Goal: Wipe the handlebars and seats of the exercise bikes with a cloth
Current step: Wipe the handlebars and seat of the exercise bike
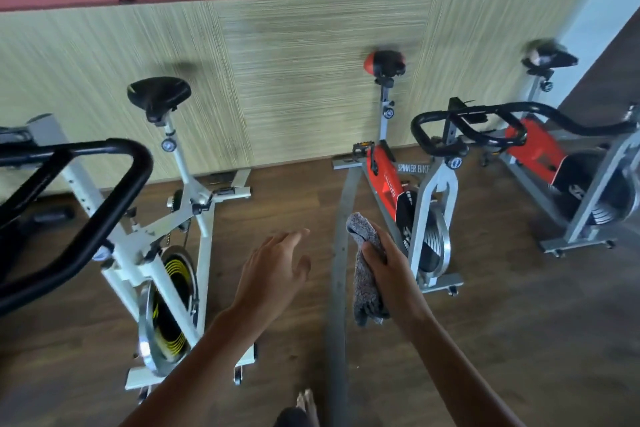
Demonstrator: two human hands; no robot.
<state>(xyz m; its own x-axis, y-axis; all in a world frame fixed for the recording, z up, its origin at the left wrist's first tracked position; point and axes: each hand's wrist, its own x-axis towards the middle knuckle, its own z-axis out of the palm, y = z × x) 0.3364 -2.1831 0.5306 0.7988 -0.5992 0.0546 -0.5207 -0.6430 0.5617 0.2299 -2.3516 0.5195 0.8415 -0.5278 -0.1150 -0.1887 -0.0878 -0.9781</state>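
Right hand (384,263): grip wrapped round grey cloth (367,291).
Left hand (273,270): grip spread, empty.
Progress: cloth clear of nearest handlebars (446,149); wiping there judged pending.

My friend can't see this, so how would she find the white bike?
Start at the beige wall panel behind the bikes. The white bike stands left of the grey cloth. Only its flywheel has yellow stripes; the bikes to its right have red panels.

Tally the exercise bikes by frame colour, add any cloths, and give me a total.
white-framed bike: 1
red-and-grey bikes: 2
grey cloth: 1
Total: 4
The parts at the left edge are too cut off to count.
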